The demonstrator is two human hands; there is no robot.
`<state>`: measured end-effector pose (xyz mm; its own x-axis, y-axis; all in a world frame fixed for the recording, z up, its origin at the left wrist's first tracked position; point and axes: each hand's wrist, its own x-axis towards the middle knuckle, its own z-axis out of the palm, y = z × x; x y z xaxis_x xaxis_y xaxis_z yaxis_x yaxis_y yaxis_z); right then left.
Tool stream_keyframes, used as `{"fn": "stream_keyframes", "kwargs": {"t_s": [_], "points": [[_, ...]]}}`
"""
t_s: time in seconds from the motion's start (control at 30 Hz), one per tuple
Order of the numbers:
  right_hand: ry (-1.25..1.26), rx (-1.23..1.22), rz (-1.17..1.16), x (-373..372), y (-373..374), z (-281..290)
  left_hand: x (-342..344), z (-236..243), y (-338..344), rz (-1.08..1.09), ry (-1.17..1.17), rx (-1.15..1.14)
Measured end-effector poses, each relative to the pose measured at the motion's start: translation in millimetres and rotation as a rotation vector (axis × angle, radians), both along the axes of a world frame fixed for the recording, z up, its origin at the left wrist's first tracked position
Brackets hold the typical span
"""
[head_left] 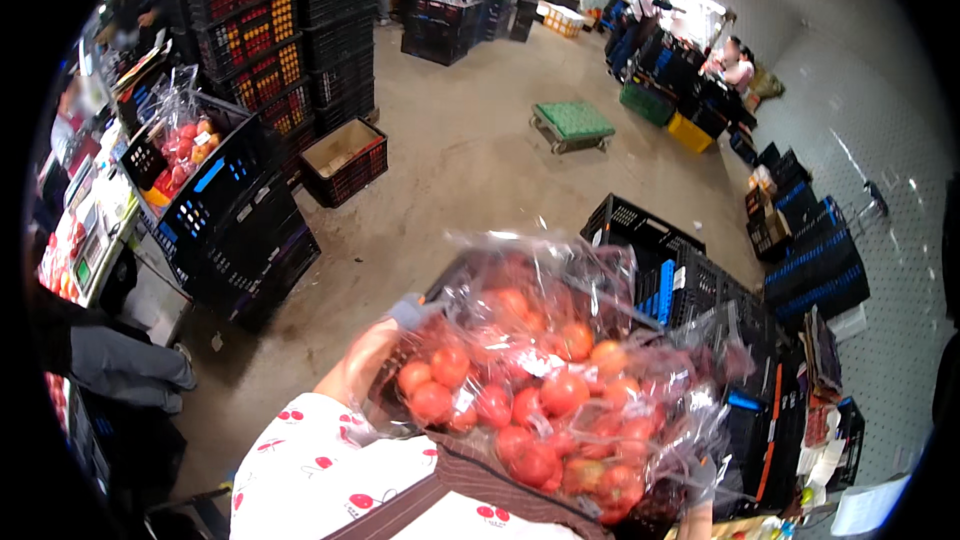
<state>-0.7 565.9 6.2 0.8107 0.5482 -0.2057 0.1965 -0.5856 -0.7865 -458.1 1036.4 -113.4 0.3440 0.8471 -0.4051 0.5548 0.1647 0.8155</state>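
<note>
In front of my body is a dark crate [383,386], heaped with clear plastic bags of red tomatoes [565,393]. My left hand [406,312], in a grey glove, is closed at the crate's far left side; the bags hide part of its fingers. At the near right side my right hand [702,485], also gloved, grips the crate, blurred and partly covered by plastic. Loose bag tops stick up above the rim and hide most of the crate's walls.
Black crates [715,285] stand close at my right. To the left, stacked crates [245,240] carry bagged fruit beside a table [115,230]. Tall crate stacks [335,40], a low crate [345,160] and a green trolley [575,122] stand ahead. People [640,25] work farther off.
</note>
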Motion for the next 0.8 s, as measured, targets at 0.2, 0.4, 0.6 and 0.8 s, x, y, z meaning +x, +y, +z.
{"fn": "stream_keyframes", "kwargs": {"t_s": [0.2,0.4,0.6,0.8], "points": [[-0.031,0.118,0.281,-11.8,104.5,-40.0,-81.7,44.5,68.3,0.144,-0.070,0.049],[0.323,0.073,0.032,-58.7,305.9,3.1,-121.2,9.3,154.7,0.353,-0.213,0.120],[0.473,0.327,0.168,-10.6,518.4,-30.0,-104.9,31.1,296.8,0.410,-0.096,0.176],[0.665,0.266,0.218,20.2,744.4,19.8,-110.3,47.4,434.9,0.564,-0.051,0.236]]}}
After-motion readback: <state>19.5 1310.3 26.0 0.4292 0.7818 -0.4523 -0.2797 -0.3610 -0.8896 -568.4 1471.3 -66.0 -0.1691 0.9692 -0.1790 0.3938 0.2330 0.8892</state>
